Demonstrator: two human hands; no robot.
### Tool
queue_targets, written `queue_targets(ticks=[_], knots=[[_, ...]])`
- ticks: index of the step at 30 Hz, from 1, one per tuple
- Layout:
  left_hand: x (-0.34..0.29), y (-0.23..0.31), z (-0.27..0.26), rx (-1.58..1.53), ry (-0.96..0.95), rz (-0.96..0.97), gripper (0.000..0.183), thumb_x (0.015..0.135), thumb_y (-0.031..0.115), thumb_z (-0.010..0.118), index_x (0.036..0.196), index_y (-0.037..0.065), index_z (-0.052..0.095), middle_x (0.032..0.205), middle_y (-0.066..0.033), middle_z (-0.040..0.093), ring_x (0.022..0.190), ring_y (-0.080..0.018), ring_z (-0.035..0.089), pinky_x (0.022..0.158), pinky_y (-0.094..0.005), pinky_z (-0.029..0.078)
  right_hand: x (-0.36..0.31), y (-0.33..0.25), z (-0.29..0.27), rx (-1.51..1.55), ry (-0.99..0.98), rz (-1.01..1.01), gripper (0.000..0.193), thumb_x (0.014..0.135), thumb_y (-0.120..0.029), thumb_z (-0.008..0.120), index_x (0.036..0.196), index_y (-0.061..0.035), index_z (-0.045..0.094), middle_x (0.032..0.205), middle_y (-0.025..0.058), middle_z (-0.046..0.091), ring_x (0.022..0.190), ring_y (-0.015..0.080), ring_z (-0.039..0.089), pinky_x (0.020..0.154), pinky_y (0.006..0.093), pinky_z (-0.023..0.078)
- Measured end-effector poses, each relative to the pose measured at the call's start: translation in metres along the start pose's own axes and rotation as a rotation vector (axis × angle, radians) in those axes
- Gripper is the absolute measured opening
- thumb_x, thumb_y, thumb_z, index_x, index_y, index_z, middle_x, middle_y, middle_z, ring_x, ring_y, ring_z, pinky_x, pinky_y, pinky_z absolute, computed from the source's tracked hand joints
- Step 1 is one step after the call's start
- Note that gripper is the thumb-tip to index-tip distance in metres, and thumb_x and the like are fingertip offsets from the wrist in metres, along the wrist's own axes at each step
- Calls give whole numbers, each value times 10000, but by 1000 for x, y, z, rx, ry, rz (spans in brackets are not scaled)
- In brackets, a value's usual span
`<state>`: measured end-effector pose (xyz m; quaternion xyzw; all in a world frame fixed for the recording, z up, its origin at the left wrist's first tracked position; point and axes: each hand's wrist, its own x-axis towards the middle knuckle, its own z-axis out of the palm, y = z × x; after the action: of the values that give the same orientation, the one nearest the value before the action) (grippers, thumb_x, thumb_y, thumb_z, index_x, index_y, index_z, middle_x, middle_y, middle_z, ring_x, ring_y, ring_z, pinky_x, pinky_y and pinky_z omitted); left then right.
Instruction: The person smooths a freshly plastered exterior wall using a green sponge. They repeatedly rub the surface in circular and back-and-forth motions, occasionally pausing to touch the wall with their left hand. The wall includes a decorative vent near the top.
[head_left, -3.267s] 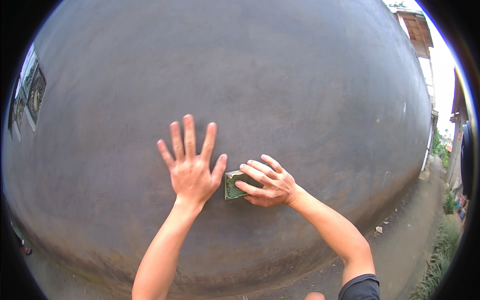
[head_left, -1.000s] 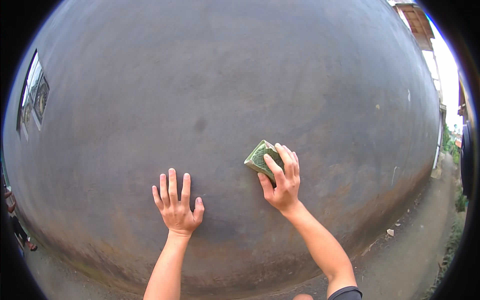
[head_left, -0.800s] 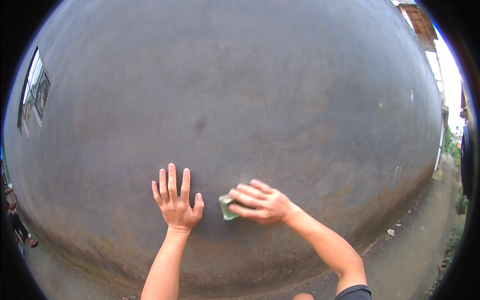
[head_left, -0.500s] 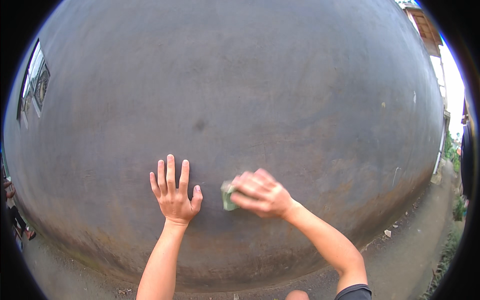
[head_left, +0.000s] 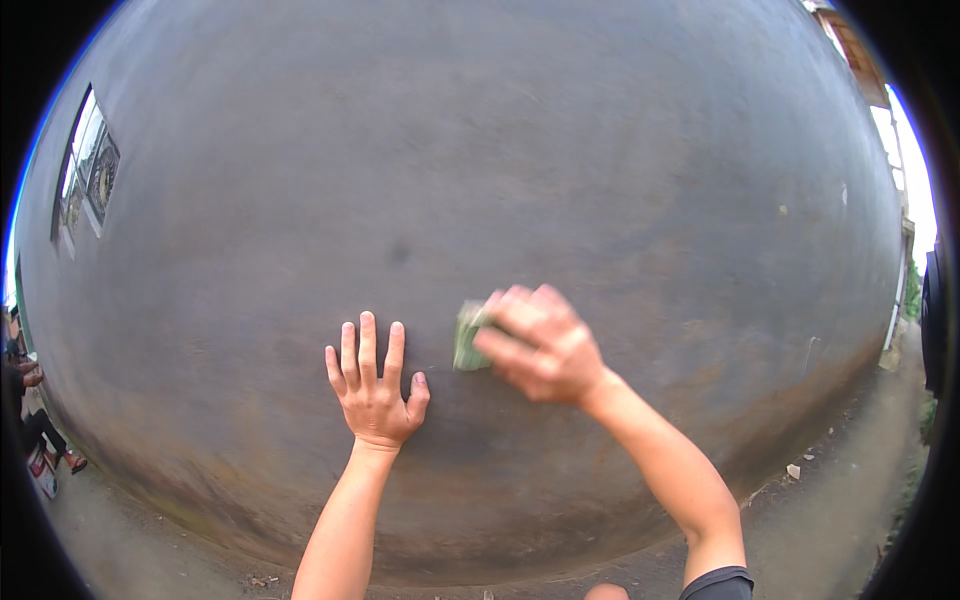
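Note:
My left hand [head_left: 378,402] lies flat against a grey-brown plastered wall [head_left: 600,180], fingers spread and pointing up, with nothing in it. To its right, my right hand [head_left: 545,345] is closed on a small pale green pad [head_left: 468,338], slightly blurred by motion. The pad sticks out past the fingertips on the left and is against the wall. Its far part is hidden by my fingers, and its exact material is too blurred to tell.
A window [head_left: 90,165] is set in the wall at the far left. A person in dark clothes [head_left: 40,430] sits at the left edge. A dirt path [head_left: 830,500] runs along the wall's foot on the right, with small stones [head_left: 793,470] beside it.
My right hand has moved up the wall with the green pad. My left hand keeps its place on the wall, while the whole view has shifted slightly to the left.

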<state>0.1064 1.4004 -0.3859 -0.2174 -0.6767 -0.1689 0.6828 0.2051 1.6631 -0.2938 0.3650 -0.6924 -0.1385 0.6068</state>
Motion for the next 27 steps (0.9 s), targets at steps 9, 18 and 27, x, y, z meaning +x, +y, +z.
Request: queue_targets(ticks=[9,18,27], knots=[[1,5,5,-24,0,9,705,942,389,598,1619,192,573,1748,-166,435,1622,-405,368,1335,-617,197,-50,-33,27,-37,-70,-30,467,1013,-312,724,1476,-270,687,1620,83,599,1498,287,569,1331,515,340],[1,-1,4,-5,13,9,695,953,394,590,1618,193,573,1745,-163,440,1618,-399,374,1335,-617,199,-18,-6,1,-103,145,245,418,920,-283,821,1326,-197,769,1534,129,645,1406,352,624,1231,539,438],[1,3,6,-27,20,8,688,947,401,597,1607,207,587,1740,-152,450,1614,-388,383,1333,-619,204,-72,-52,17,38,-264,-213,386,1015,-215,677,1397,-270,678,1612,11,608,1468,178,589,1316,424,379]])
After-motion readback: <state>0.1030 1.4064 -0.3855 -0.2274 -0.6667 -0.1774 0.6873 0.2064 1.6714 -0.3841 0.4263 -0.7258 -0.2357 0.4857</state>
